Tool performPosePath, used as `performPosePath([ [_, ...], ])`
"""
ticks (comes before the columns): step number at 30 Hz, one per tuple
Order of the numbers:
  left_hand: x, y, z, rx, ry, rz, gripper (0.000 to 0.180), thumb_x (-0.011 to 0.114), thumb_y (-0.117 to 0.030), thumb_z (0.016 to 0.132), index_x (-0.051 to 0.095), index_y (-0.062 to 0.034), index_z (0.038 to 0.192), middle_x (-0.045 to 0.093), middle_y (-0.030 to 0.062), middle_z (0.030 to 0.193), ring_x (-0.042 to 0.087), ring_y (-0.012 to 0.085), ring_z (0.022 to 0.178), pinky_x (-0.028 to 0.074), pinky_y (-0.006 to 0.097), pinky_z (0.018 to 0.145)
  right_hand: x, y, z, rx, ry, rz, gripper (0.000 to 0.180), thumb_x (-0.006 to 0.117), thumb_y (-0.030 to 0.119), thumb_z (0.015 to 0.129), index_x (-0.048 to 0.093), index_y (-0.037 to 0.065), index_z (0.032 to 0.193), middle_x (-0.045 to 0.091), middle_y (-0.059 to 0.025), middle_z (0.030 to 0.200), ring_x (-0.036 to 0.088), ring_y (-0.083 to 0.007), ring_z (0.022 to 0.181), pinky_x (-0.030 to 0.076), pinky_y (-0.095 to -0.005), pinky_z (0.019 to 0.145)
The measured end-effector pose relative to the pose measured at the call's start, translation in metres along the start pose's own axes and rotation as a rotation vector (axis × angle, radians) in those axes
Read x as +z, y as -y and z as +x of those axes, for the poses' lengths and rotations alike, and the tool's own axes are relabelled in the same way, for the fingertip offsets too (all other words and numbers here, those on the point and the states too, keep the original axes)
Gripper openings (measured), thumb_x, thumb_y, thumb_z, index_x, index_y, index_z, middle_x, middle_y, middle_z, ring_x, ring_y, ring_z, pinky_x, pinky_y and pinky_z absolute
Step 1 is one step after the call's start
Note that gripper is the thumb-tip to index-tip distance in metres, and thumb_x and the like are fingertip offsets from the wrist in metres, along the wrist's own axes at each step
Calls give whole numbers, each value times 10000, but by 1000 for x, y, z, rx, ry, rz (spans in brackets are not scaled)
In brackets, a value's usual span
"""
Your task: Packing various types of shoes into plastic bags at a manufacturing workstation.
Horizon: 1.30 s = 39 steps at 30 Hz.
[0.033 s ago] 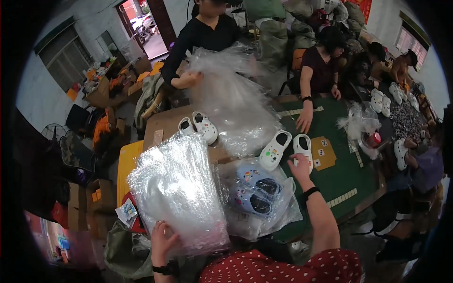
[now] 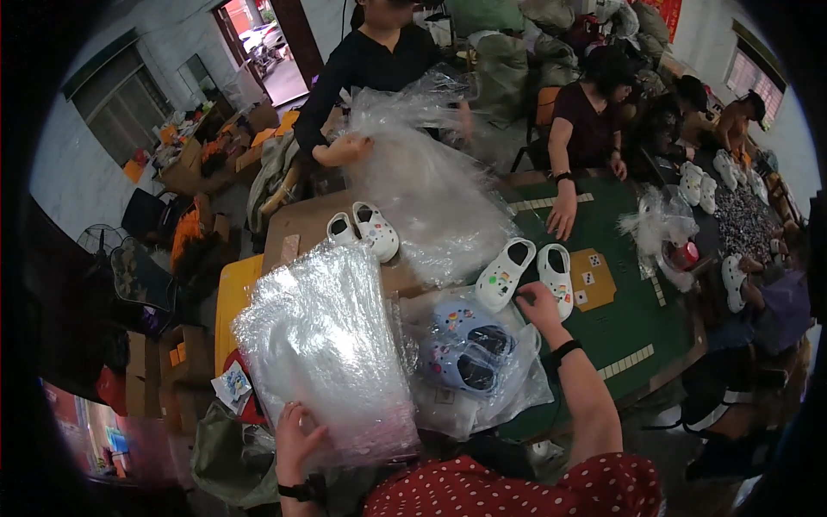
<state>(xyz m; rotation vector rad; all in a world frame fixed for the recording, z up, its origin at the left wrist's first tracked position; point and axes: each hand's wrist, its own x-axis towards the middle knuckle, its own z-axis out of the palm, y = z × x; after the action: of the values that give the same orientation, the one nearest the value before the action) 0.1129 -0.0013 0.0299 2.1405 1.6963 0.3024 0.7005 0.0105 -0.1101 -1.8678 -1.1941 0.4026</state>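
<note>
My left hand lies on the near left edge of a stack of shiny clear plastic bags, thumb spread from the fingers. My right hand is beside a white clog with colourful charms. Its fingers are bent, with a gap to the thumb, and I see nothing between them. A second white clog with charms stands just left of it. Nearer to me, a pair of light blue clogs with charms lies in clear plastic on the table. Another pair of white clogs stands behind the bag stack.
Across the table a person in black handles a large heap of clear plastic. Farther right, a co-worker's hand rests on the green table top, near rows of tiles. A yellow stool stands at the left.
My right hand has drawn back slightly to the left, off the right white clog. The plastic in the far person's hands has shifted. My left hand stays in place.
</note>
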Motion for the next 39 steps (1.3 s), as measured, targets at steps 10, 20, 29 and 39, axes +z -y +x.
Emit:
performPosePath([
  [10, 9, -1, 2, -4, -18, 116, 493, 837, -234, 628, 587, -23, 997, 571, 179, 1171, 542, 388, 1121, 461, 442, 923, 127, 21, -105, -92, 550, -728, 673, 828, 462, 629, 603, 61, 1119, 572, -120, 1083, 552, -304, 1074, 493, -440, 830],
  [20, 4, -4, 6, 48, 45, 204, 478, 825, -265, 635, 599, -31, 985, 567, 189, 1170, 511, 398, 1123, 433, 459, 951, 141, 4, -101, -102, 333, -367, 365, 727, 235, 723, 578, 67, 1011, 604, -117, 978, 600, -314, 956, 503, -432, 797],
  [29, 1, -2, 18, 189, 103, 303, 441, 833, -267, 661, 595, -43, 957, 542, 163, 1018, 524, 388, 992, 446, 475, 850, 138, 15, -154, 6, 70, -305, 163, 607, 163, 811, 569, 54, 926, 625, -140, 851, 642, -384, 725, 522, -499, 645],
  [39, -13, 17, 20, 335, 213, 307, 538, 843, -354, 646, 601, -65, 1030, 532, 194, 1114, 510, 408, 1040, 459, 496, 850, 122, 61, -174, 145, -73, -455, 475, 715, 422, 784, 604, 71, 1085, 592, -107, 1132, 557, -309, 1058, 398, -500, 934],
])
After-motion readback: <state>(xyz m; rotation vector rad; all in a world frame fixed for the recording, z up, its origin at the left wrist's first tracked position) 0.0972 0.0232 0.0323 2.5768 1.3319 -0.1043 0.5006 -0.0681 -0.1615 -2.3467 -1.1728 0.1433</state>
